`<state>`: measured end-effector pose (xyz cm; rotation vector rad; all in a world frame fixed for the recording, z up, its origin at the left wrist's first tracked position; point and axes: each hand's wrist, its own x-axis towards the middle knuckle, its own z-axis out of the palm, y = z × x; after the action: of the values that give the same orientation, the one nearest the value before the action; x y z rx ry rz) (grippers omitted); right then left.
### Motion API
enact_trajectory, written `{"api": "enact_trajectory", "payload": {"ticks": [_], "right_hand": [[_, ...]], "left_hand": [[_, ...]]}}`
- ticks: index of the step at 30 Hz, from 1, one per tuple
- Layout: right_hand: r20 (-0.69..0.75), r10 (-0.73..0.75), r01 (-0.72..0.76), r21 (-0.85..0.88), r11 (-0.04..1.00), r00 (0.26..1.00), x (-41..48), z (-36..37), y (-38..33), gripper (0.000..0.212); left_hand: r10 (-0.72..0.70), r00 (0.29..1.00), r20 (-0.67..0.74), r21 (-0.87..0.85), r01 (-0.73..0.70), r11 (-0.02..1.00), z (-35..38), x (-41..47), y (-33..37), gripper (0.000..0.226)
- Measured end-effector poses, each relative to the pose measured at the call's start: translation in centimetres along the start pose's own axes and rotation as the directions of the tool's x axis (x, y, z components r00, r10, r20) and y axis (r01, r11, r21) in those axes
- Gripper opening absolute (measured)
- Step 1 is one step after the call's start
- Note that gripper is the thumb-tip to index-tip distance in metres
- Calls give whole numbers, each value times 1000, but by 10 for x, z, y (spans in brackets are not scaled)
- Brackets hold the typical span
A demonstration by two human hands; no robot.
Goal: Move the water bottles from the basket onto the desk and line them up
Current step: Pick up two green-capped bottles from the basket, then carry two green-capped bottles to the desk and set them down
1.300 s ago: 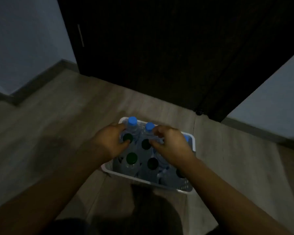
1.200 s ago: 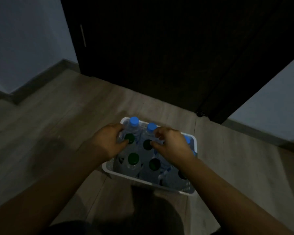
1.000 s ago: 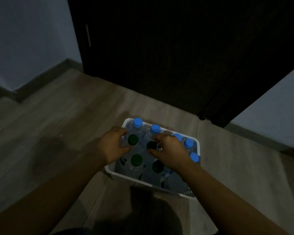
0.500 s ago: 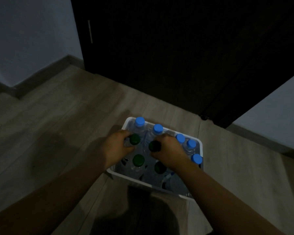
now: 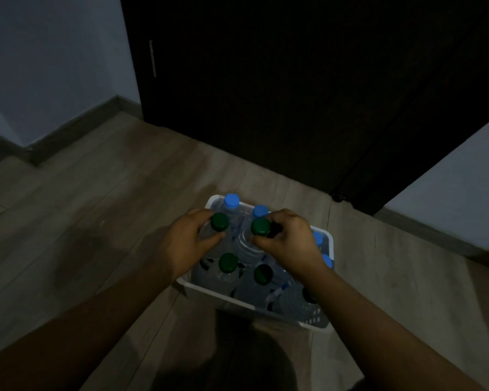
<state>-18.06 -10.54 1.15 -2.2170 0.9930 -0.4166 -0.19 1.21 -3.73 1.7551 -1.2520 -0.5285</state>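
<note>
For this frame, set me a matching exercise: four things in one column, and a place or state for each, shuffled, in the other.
Things
1. left hand
2. right hand
3. basket
4. blue-capped bottle

Places and states
A. stands on the wooden floor
B. grips the middle green-capped bottle
C. stands in the basket's far left corner
D. grips the left green-capped bottle

Pairs: 1-D, 2-B, 3-A, 4-C

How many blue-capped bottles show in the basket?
4. Two blue caps at the far rim of the basket: one above the left hand, one between the hands. Two on its right side, behind the right hand, which may hide more.
</note>
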Motion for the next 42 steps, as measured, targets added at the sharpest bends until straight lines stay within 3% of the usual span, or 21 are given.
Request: {"api": "enact_trajectory", "payload": {"ticks": [5, 11, 15, 19, 28, 36, 42], "right_hand": [[-92, -65, 73, 89, 993, 994, -9, -15, -6, 21], [-279, -181, 238, 187, 953, 943, -17, -28, -32, 26], [-378, -175, 319, 361, 876, 909, -20, -40, -53, 19], [-476, -144, 371, 427, 825, 867, -19, -51, -67, 25], [-616, -151, 464, 388, 796, 773, -11, -73, -80, 28], [-605, -136, 444, 395, 804, 785, 14, -108, -105, 32], [-597, -86, 411, 434, 802, 797, 37, -195, -184, 21]], "left_hand": [[37, 994, -104, -56, -43, 997, -8, 2, 31, 25], [-10, 976, -219, -375, -75, 924, -24, 3, 79, 37], [-33, 952, -306, -438, -110, 892, -35, 11, 107, 32], [44, 930, -364, -470, -225, 854, -37, 16, 131, 30], [148, 918, -368, -497, -329, 803, -29, 31, 160, 21], [178, 939, -295, -467, -304, 830, -48, 60, 198, 18], [72, 958, -278, -435, -192, 880, -118, 95, 282, 21]]}}
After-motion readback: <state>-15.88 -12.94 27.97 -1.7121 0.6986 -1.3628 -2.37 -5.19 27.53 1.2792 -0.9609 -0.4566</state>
